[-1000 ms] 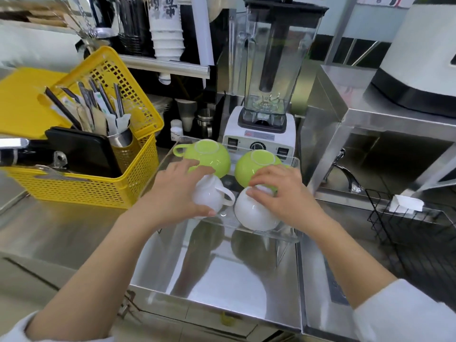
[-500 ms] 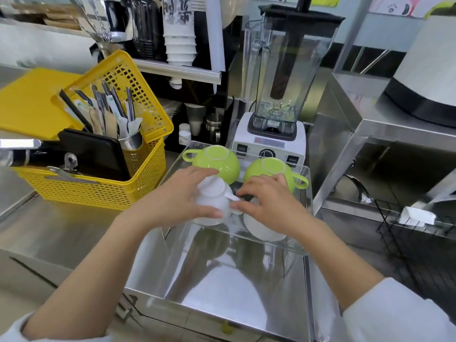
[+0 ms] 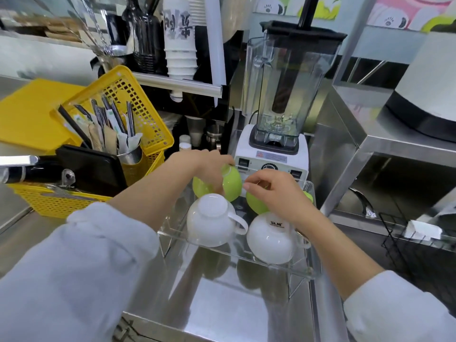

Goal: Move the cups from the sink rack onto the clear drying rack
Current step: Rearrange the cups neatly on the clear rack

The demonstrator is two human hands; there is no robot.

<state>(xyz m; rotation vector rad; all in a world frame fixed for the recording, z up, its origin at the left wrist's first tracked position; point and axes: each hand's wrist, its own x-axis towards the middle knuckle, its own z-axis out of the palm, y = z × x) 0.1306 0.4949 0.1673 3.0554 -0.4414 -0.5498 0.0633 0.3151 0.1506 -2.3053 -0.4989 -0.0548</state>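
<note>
Four cups sit upside down on the clear drying rack (image 3: 304, 271). Two white cups stand free in the front row, the left white cup (image 3: 209, 222) with its handle to the right, the right white cup (image 3: 270, 241) beside it. In the back row my left hand (image 3: 206, 166) grips the left green cup (image 3: 233, 185), which is tilted. My right hand (image 3: 277, 195) curls over the right green cup (image 3: 256, 206) and hides most of it.
A blender (image 3: 278, 149) stands right behind the clear rack. A yellow basket (image 3: 148, 134) with utensils and a black tray is on the left. The black wire sink rack (image 3: 419, 255) is at the right, below a steel shelf (image 3: 385, 144).
Both hands have let go of the white cups in the front row and moved back onto the green cups. The left green cup is now tilted.
</note>
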